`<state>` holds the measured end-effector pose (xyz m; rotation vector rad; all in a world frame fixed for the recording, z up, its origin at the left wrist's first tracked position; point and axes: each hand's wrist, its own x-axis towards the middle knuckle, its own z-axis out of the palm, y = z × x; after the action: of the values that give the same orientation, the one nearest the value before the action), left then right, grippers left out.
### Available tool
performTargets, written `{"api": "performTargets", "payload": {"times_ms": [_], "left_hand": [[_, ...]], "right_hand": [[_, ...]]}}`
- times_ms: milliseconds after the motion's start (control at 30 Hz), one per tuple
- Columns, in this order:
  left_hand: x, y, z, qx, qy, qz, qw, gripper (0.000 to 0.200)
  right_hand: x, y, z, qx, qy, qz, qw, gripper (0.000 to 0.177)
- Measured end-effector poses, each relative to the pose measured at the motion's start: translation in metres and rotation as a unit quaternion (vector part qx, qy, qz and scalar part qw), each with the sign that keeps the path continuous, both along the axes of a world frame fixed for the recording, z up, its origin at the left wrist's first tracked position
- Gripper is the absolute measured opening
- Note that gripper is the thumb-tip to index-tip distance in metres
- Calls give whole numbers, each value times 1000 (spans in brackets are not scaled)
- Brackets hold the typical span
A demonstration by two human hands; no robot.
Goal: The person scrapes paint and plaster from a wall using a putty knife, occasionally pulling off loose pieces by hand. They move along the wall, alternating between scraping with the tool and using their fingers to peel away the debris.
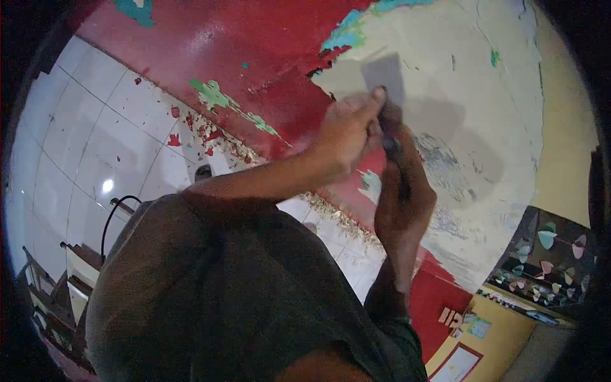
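A scraper with a wide, flat grey blade (384,75) lies against the cream bare patch (445,83) of a wall, close to the ragged edge of the red paint (254,51). My right hand (407,191) is closed around its dark handle, most of which the fingers hide. Higher up, my left hand (349,130) is closed at the base of the blade, its thumb or a finger resting on the metal. Grey smears (445,169) mark the wall beside my right hand.
Green remnants (219,99) show within the red paint, and turquoise ones (347,32) along its torn edge. Paint flakes (213,137) litter the white tiled floor (95,127) along the wall. Wooden furniture (79,277) stands lower left; a dark panel with leaf shapes (544,261) is at right.
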<state>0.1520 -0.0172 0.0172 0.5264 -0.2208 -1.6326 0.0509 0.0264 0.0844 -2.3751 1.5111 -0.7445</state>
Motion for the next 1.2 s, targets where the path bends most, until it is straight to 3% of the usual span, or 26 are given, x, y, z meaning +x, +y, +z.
{"api": "performTargets", "payload": {"times_ms": [100,167,233,333,433,467,533,567,633,733,833,967,1067,1167,1200], "left_hand": [[14,-14,-14,-6,-6,1,1000,32],[9,-15,-9,-60,95,43,993,33],[9,-11,-19,-102,180,50,977,33],[7,-5,-14,-54,173,-19,983,34],[3,-7,-12,-68,176,2,982,33],[1,-6,-12,-79,174,13,982,33],[12,4,-11,-67,79,-59,993,33],[17,7,-11,-59,33,-87,994,33],[11,5,-12,-66,43,-48,996,32],[10,-16,-33,-82,72,-7,994,32],[0,-19,-39,-60,116,26,991,31],[0,-12,-37,-50,91,-25,994,33],[8,-25,-31,-48,145,77,985,31],[17,-13,-7,36,181,42,982,30],[17,-13,-18,-1,154,19,988,31]], "right_hand": [[13,-11,-3,17,40,-4,999,41],[25,-18,7,76,101,-32,991,42],[24,-8,7,31,86,3,996,41],[21,-6,4,9,41,14,999,39],[21,2,16,110,-8,-67,992,37],[13,6,14,77,17,-47,996,37],[5,3,5,-1,63,13,998,37],[6,2,6,23,23,3,999,37],[5,9,6,81,-52,-23,995,37],[24,-9,1,48,32,-26,998,39],[18,-13,-1,59,24,-21,998,40],[10,-10,3,40,40,-5,998,41],[28,-19,7,74,122,-14,990,42],[19,-19,4,38,106,24,993,43],[16,-15,1,26,75,34,996,43]]}}
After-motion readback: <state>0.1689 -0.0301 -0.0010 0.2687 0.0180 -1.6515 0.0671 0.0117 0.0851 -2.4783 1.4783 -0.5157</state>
